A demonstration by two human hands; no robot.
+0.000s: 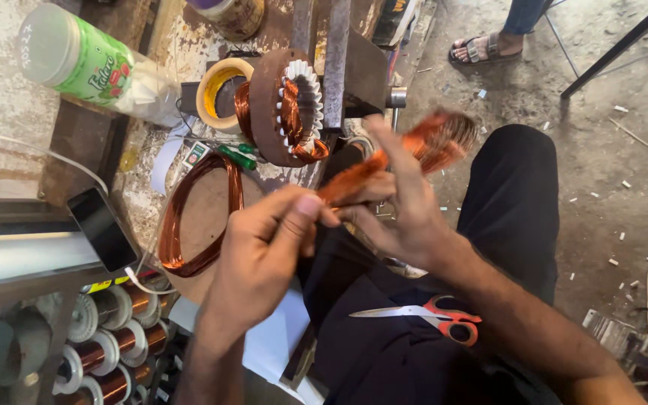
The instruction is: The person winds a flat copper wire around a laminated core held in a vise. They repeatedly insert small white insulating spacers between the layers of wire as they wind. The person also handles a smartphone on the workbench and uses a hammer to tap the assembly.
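At the far left a plastic jar [84, 64] with a pale lid lies tilted on the worn bench [9, 112], and a dark phone [101, 229] rests at the bench's near edge with a white cable running from it. Below that edge, spools of copper wire [110, 349] fill a shelf. A loose loop of copper wire [189, 217] lies flat on the bench, just beside a roll of yellow tape [223, 90]. Next to the tape stands a round motor stator [286, 109], on its side near the bench's right edge, with copper windings hanging out of its toothed core.

The left hand [260, 259] hovers off the bench edge, over the lap, its grip pinched together on the near end of a copper coil bundle [399, 157]. The right hand [399, 202] has its fingers clamped round the same bundle, whose far end fans out, blurred, above the knee. Red-handled scissors [433, 315] lie on the dark trousers [519, 202], blades pointing left, apart from both hands. To the right the concrete floor [609, 172] is open, scattered with white scraps; a sandalled foot [485, 46] of another person stands at the top.
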